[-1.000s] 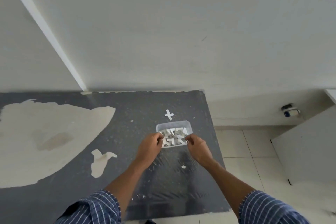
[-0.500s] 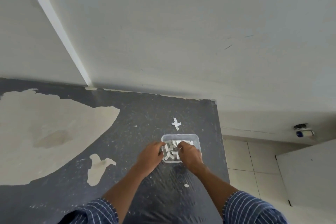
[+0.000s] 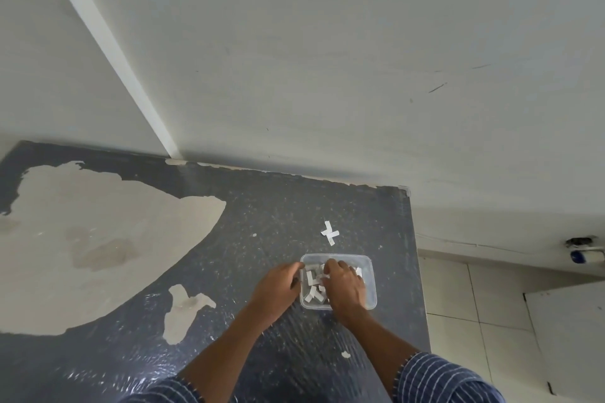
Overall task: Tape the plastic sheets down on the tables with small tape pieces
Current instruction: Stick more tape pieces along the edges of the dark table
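Pick step. Our right hand (image 3: 343, 285) is down in the clear tub (image 3: 371, 275), with its fingers buried among the tape pieces (image 3: 310, 278). We cannot tell whether they pinch one, because the knuckles hide it. Our left hand (image 3: 278, 288) curls round the tub's left rim and holds it steady.

To do this well, we pin the tub so it doesn't skate on the slick plastic. We lift one piece only, by an end, with the sticky side clear of the others so it doesn't fold on itself. Then we carry it to a loose sheet edge and press it flat.

The plastic sheet (image 3: 294, 350) lies glossy and wrinkled over the near part of the table (image 3: 248, 206), under both forearms. A tape cross (image 3: 330, 233) sits just beyond the tub.

The table is dark and speckled, with big pale worn patches (image 3: 98, 239) at left. There is a white wall (image 3: 327, 59) behind. A tiled floor (image 3: 458, 298) and a white cabinet (image 3: 573, 337) are to the right.
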Demonstrator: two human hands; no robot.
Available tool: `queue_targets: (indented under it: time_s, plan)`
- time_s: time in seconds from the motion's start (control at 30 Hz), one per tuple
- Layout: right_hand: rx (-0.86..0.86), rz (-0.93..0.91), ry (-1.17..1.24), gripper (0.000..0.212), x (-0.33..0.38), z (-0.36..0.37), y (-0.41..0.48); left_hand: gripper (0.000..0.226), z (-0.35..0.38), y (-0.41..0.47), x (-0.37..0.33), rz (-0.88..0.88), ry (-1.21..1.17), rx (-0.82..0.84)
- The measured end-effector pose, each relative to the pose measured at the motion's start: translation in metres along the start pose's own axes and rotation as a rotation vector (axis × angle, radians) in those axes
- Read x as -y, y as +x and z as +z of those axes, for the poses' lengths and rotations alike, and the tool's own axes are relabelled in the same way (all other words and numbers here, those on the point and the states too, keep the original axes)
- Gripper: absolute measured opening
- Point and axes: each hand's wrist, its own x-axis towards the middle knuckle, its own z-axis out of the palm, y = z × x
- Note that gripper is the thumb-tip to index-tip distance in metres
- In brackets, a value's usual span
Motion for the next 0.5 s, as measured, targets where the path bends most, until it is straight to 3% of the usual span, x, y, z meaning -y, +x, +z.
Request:
queue_targets:
  time_s: [0.13,0.27,0.37,0.5]
  plan:
    - [-0.032,-0.028,0.015,0.017,-0.006,-0.008,0.0,0.032,-0.004,0.004,-0.003,-0.003,0.006,-0.026]
    - [-0.078,0.028,0.249,0.004,-0.012,-0.014,-0.002,0.027,-0.005,0.008,-0.011,-0.013,-0.023,-0.033]
    - [-0.085,-0.046,0.508,0.009,-0.009,-0.019,-0.007,0.024,-0.005,0.011,-0.022,-0.079,-0.218,-0.017]
    - [-0.15,-0.215,0.605,0.009,0.003,-0.029,-0.016,0.023,-0.007,0.011,-0.033,-0.244,-0.658,-0.046]
